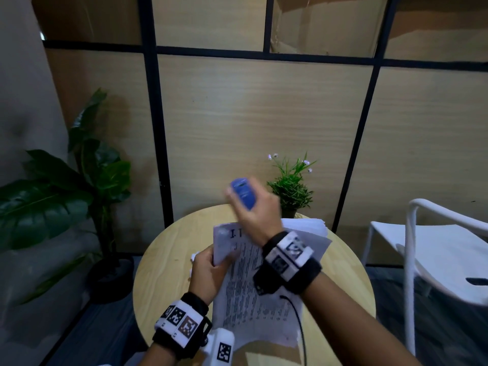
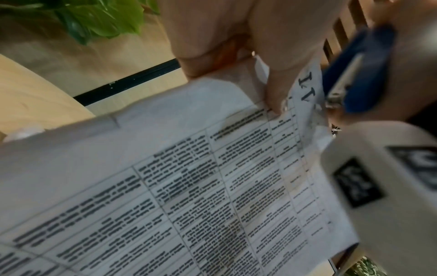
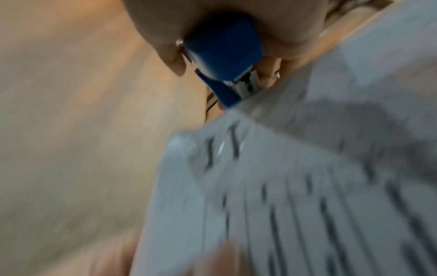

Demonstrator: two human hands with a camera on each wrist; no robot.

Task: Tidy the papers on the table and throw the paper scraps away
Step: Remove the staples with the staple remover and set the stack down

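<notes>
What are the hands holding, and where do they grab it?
The right hand grips a blue stapler around its body. The left hand pinches the printed papers at their left edge, near the top corner.

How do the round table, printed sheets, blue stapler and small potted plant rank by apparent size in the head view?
1. Round table
2. Printed sheets
3. Small potted plant
4. Blue stapler

The stapler is raised nearer the camera, so it looks bigger than it really is.
</notes>
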